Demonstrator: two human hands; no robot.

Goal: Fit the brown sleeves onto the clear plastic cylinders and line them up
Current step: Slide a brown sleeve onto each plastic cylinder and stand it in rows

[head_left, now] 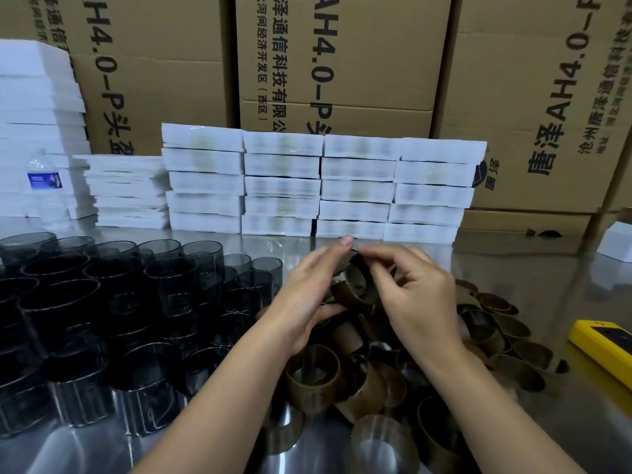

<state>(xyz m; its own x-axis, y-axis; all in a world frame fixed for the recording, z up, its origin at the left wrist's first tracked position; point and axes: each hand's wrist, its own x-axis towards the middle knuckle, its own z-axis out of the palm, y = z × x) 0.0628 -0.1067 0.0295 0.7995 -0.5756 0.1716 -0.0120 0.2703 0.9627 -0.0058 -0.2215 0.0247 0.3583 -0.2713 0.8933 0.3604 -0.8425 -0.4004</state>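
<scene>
- Both my hands meet above the steel table (519, 268): my left hand (307, 295) and right hand (422, 295) each pinch one brown sleeve (355, 287) with curled fingertips, its opening tilted toward me.
- Directly beneath lies the pile of loose sleeves (376, 378).
- Dark-tinted clear cylinders (102, 302) stand crowded upright to the left.
- Far right lies a yellow device (605, 340); white foam stacks (325, 183) rise behind.

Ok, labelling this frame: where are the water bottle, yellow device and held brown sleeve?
water bottle (44, 181): head view, blue label.
yellow device (600, 347): head view, top face.
brown sleeve (343, 295): head view, outer wall.
</scene>
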